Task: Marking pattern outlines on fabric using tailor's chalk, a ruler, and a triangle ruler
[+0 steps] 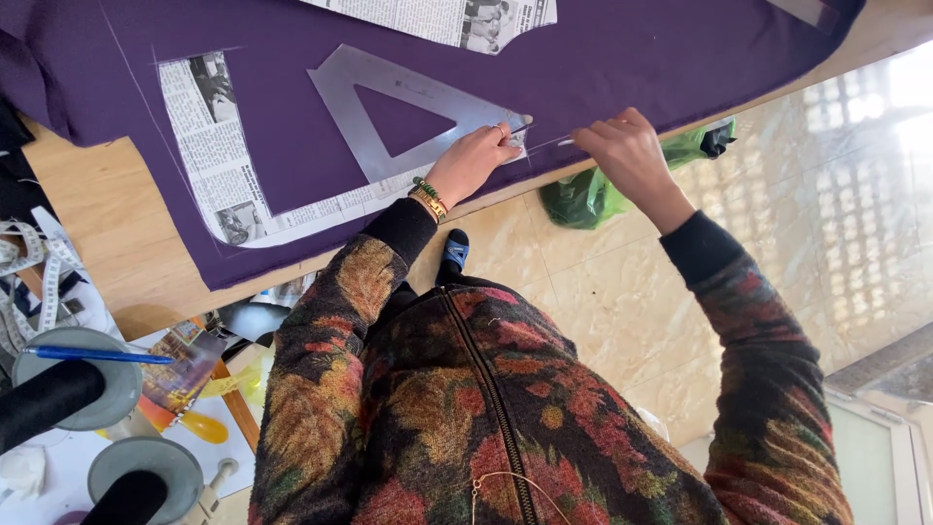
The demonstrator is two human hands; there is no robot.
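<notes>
Purple cloth [603, 49] covers the wooden table [107, 224], with a newspaper pattern [209, 165] lying on it at nine o'clock from the hands. I see the left hand [473, 160] pressing flat, fingers spread, on the corner of a clear triangle ruler [340, 92]. At three o'clock from it, the right hand [627, 151] pinches a thin marking tool [549, 142]. I judge a line is being marked along the ruler; the next stroke needs the ruler kept steady. The cloth looks smooth, dark and flat.
</notes>
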